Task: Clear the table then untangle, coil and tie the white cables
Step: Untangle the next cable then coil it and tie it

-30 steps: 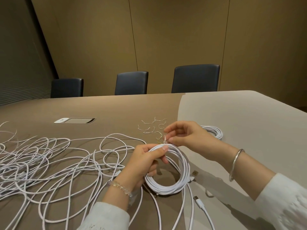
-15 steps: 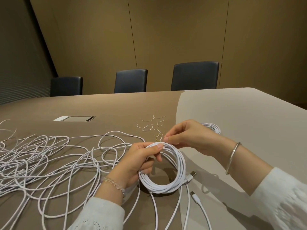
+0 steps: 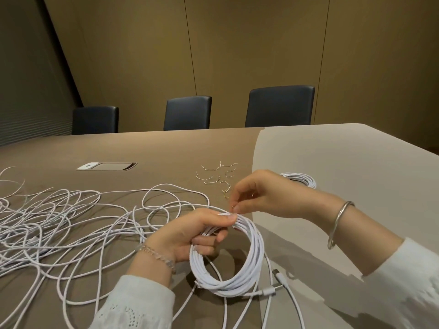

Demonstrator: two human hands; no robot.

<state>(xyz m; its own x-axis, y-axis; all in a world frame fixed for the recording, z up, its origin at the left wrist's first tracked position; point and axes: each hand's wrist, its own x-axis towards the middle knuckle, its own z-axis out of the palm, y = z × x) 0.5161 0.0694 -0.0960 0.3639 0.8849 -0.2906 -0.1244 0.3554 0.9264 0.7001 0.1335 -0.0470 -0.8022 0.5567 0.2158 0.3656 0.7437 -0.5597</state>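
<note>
The left hand (image 3: 190, 233) holds the coiled white cable (image 3: 235, 269) up over the bench (image 3: 166, 150), its fingers (image 3: 213, 224) curled round the top of the ring. The right hand (image 3: 261, 195) pinches a thin twist tie (image 3: 234, 207) right at that spot. The cable looks light, soft and bendy, so it may spring loose. Best to hold it where the loops bunch. No boxes or bins show. More ties (image 3: 213, 174), a finished coil (image 3: 301, 180) and a loose cable tangle (image 3: 59, 222) lie on the bench.

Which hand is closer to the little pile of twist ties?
The right hand. It sits just beside the twist ties, pinching one at the coil. The left hand grips the coil, nearer the person.
</note>
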